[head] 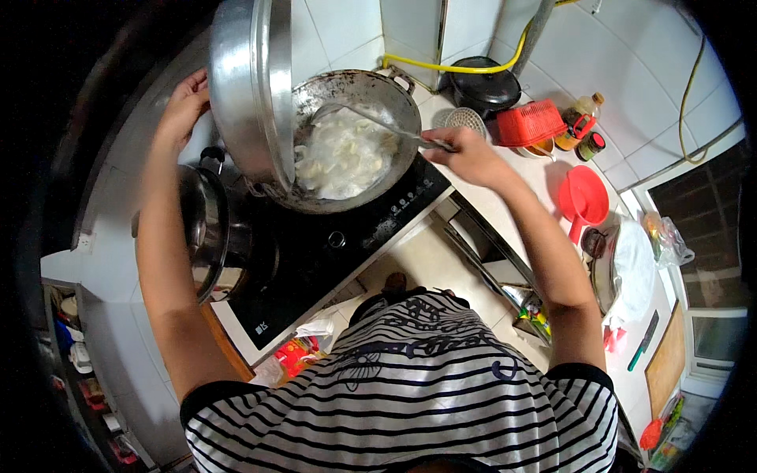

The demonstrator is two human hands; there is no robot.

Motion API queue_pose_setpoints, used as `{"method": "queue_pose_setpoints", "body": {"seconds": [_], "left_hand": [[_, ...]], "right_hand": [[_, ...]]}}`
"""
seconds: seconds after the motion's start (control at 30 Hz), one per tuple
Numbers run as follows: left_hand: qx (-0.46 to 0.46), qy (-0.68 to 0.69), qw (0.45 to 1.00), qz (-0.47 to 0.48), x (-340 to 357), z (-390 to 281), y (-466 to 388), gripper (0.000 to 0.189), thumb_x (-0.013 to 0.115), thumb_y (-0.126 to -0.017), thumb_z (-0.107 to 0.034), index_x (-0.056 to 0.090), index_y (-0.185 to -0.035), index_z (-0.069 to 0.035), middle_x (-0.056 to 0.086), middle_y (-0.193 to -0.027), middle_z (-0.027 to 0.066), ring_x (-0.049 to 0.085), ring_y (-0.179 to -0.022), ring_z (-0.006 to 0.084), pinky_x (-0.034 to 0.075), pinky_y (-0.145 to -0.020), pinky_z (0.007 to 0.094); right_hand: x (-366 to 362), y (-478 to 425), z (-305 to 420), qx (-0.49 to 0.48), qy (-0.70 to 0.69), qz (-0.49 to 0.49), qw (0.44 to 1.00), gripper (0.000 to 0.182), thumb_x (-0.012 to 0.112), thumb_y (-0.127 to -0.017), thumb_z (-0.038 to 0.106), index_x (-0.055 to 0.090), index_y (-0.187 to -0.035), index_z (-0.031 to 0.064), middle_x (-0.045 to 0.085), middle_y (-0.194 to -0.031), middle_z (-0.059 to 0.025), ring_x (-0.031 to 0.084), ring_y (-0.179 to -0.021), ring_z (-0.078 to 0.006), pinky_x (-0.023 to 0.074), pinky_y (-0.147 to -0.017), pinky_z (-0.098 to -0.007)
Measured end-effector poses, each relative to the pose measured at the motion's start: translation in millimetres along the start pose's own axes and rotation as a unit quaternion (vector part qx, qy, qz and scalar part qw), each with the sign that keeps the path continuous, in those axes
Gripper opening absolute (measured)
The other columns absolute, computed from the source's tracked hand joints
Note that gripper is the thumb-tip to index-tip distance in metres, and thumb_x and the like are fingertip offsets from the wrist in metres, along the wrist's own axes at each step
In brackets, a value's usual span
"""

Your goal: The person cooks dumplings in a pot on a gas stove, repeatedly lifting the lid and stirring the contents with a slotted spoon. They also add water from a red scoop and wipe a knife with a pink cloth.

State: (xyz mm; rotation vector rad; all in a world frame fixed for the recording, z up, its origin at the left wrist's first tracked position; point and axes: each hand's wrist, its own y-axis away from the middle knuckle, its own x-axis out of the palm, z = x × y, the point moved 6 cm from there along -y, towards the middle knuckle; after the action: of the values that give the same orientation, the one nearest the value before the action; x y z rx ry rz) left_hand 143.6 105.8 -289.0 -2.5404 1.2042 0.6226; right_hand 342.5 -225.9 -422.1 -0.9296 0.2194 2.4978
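A large metal wok (355, 80) sits on the black glass gas stove (307, 260), holding steaming, pale, bubbling food (349, 156), perhaps dumplings. My right hand (470, 154) grips the handle of a metal ladle or turner (384, 123), whose head lies in the food at the wok's back left. A tall silver metal lid (242, 88) stands tilted on edge over the wok's left side. My left hand (183, 109) is raised behind the lid's left edge; the lid hides its fingertips, and it appears to hold the lid.
A dark pot (204, 236) stands left on the stove. Right of the wok are a black lidded pot (485, 88), red plastic basket (529, 123), bottle (582, 115), jar (590, 146) and red dipper (582, 195). Farther along lie a knife (644, 340) and wooden board (665, 360).
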Motion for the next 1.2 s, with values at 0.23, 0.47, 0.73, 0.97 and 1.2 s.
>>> {"method": "queue_pose_setpoints", "body": {"seconds": [0.23, 0.47, 0.73, 0.97, 1.2], "left_hand": [[0.003, -0.010, 1.000, 0.012, -2, 9, -12, 0.039, 0.051, -0.086, -0.008, 0.046, -0.124, -0.003, 0.059, -0.109, 0.0036, 0.056, -0.096, 0.0131, 0.043, -0.088, 0.0263], [0.010, -0.026, 0.999, 0.047, 3, 24, -32, 0.041, 0.053, -0.088, -0.013, 0.045, -0.126, -0.004, 0.058, -0.109, 0.0028, 0.055, -0.095, 0.0116, 0.044, -0.085, 0.0249], [0.009, -0.033, 0.999, 0.021, 13, 19, -34, 0.043, 0.055, -0.087, -0.014, 0.044, -0.128, -0.003, 0.056, -0.108, 0.0037, 0.054, -0.094, 0.0107, 0.044, -0.083, 0.0244], [0.011, -0.012, 0.998, 0.060, 11, 26, -37, 0.041, 0.055, -0.088, -0.013, 0.045, -0.126, -0.002, 0.056, -0.108, 0.0035, 0.054, -0.095, 0.0114, 0.045, -0.083, 0.0248], [0.021, -0.021, 0.997, 0.071, 12, 26, -31, 0.043, 0.055, -0.087, -0.013, 0.044, -0.127, -0.002, 0.057, -0.112, 0.0045, 0.054, -0.095, 0.0107, 0.044, -0.083, 0.0243]], "right_hand": [[-75, 79, 32, 0.004, 0.064, 0.012, 0.998, 0.031, 0.064, -0.079, 0.015, 0.061, -0.109, 0.0060, 0.065, -0.085, -0.0155, 0.061, -0.073, -0.0249, 0.0466, -0.068, -0.0348], [-62, 95, 48, 0.006, 0.212, 0.061, 0.975, 0.028, 0.061, -0.078, 0.015, 0.063, -0.105, 0.0071, 0.064, -0.087, -0.0169, 0.062, -0.080, -0.0315, 0.0480, -0.070, -0.0404], [15, 49, 12, 0.032, 0.169, 0.068, 0.983, 0.030, 0.059, -0.078, 0.020, 0.063, -0.106, 0.0105, 0.064, -0.092, -0.0175, 0.062, -0.086, -0.0336, 0.0496, -0.077, -0.0418], [62, -6, 12, 0.058, 0.172, 0.062, 0.981, 0.031, 0.058, -0.079, 0.019, 0.061, -0.108, 0.0080, 0.063, -0.092, -0.0200, 0.061, -0.087, -0.0352, 0.0489, -0.077, -0.0427], [88, -45, 14, 0.064, 0.153, 0.023, 0.986, 0.023, 0.055, -0.075, 0.014, 0.062, -0.089, -0.0015, 0.063, -0.092, -0.0221, 0.061, -0.088, -0.0362, 0.0497, -0.077, -0.0431]]}}
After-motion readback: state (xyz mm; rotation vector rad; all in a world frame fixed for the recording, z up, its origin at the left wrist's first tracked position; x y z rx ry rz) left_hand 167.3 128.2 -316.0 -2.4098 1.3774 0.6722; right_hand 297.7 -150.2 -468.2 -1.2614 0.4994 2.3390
